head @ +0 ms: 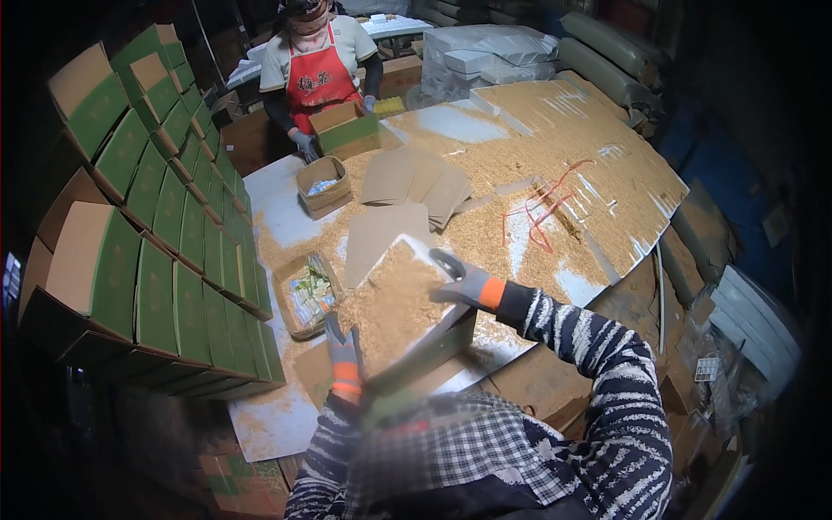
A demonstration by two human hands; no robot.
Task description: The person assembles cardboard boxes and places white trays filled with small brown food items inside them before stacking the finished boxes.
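My left hand (343, 351), in a grey and orange work glove, lies against the near left side of a white foam tray (400, 305) heaped with sawdust-like material. At the tray's far right rim, my right hand (465, 283), gloved alike, has its fingers bent around the edge. The tray is over a green cardboard box (426, 364) just in front of me; my arms and clothes hide part of that box. Left of the tray, an open cardboard box (276, 296) holds small printed packets (313, 292). Flat cardboard sheets (383, 237) lie beyond the tray.
Green cardboard boxes (156, 292) are stacked high at the left. Across the sawdust-strewn table (279, 422), a person in a red apron (318, 81) handles an open green box (348, 136). A small carton (328, 201) and red straps (543, 221) lie on the table.
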